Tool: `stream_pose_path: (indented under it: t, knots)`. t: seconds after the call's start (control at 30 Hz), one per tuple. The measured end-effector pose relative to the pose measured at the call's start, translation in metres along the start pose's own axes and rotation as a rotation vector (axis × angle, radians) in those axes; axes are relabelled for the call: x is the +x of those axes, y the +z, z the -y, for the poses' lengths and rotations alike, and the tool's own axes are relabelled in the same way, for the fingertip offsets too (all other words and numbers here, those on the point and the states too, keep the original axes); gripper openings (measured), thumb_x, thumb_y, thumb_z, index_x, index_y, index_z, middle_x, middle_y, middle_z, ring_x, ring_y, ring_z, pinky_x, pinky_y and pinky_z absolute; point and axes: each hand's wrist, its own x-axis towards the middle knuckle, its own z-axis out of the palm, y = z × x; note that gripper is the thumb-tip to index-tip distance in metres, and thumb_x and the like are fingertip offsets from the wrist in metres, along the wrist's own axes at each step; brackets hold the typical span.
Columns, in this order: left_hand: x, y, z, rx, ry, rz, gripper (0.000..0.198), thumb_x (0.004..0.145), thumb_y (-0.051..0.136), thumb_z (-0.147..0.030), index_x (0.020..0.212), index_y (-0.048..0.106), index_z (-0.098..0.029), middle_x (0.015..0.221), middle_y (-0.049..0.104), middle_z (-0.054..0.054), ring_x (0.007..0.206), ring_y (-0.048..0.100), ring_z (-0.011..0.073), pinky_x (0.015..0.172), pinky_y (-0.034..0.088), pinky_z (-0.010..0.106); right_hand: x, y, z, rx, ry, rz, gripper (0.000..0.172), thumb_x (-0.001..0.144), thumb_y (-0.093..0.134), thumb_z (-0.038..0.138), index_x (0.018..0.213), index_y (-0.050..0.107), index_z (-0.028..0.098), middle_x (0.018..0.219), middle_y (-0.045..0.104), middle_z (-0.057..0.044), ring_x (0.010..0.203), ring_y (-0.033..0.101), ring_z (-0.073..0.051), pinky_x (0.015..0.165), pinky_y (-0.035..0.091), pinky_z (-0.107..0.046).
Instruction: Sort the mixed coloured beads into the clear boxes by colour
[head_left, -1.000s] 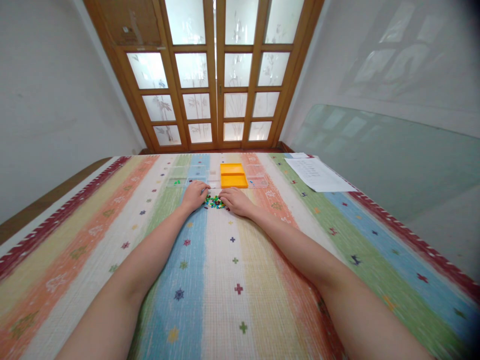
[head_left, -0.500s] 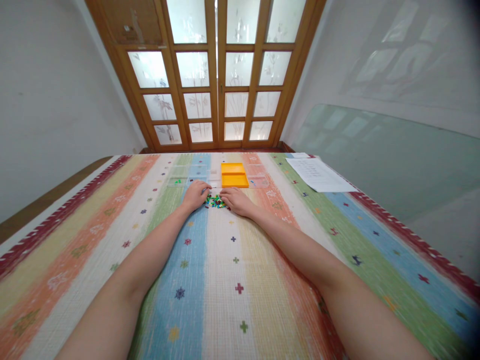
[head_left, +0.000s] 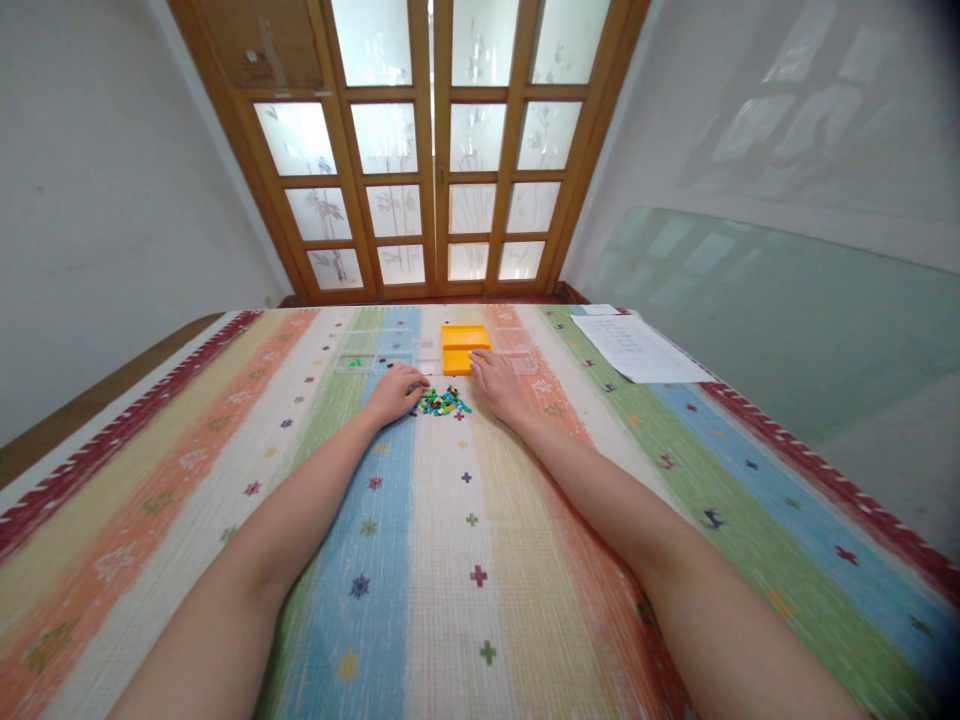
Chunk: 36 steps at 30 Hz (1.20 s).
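Toward the far edge of the patterned surface [head_left: 450,560], pile of small coloured pieces [head_left: 444,402]: loose, far outnumbering those inside the tray.
Left hand [head_left: 400,393]: half curled at pile's left edge; impossible to say whether holding anything.
Right hand [head_left: 496,385]: loosely bent over near right corner of yellow box [head_left: 456,361]; grip likewise unreadable.
Clear tray [head_left: 427,350]: few green pieces [head_left: 355,364] and dark pieces [head_left: 384,361] already inside, grouped apart; seemingly early progress.
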Motion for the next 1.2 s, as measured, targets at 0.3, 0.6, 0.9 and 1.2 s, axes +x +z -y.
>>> stream_pose_path:
  t: [0.3,0.6,0.9,1.2]
  knots:
    - [0.0,-0.001,-0.007,-0.019,0.038,0.074,0.019,0.092,0.061,-0.026,0.101,0.078,-0.024,0.104,0.076,0.007,0.103,0.064,0.0251,0.101,0.047,0.042,-0.004,0.005,-0.006,-0.001,-0.011,0.031,0.04,0.107,0.039,0.031,0.133,0.067,0.017,0.147,0.058,-0.017,0.135,0.052,-0.031,0.115,0.041,-0.053]
    - [0.002,0.002,-0.007,-0.008,0.009,0.08,0.019,0.095,0.064,-0.035,0.102,0.078,-0.025,0.105,0.075,0.007,0.105,0.064,0.026,0.1,0.047,0.042,-0.005,-0.002,0.007,0.02,0.003,0.052,0.04,0.109,0.038,0.036,0.126,0.07,0.02,0.14,0.061,-0.015,0.129,0.054,-0.03,0.112,0.042,-0.051]
    - [0.002,0.003,-0.007,-0.008,-0.087,-0.046,0.018,0.095,0.06,-0.029,0.096,0.077,-0.023,0.099,0.076,0.007,0.096,0.065,0.0251,0.094,0.048,0.041,-0.004,0.0,0.005,-0.015,-0.01,0.048,0.038,0.109,0.04,0.036,0.124,0.071,0.02,0.139,0.062,-0.015,0.127,0.056,-0.029,0.111,0.044,-0.047]
    - [0.005,0.012,0.007,-0.251,-0.347,-0.269,0.021,0.091,0.057,-0.028,0.102,0.073,-0.021,0.088,0.075,0.002,0.08,0.067,0.0187,0.076,0.052,0.031,-0.005,-0.002,0.008,0.005,-0.047,0.078,0.036,0.108,0.043,0.035,0.124,0.071,0.021,0.139,0.062,-0.014,0.128,0.055,-0.03,0.113,0.043,-0.049]
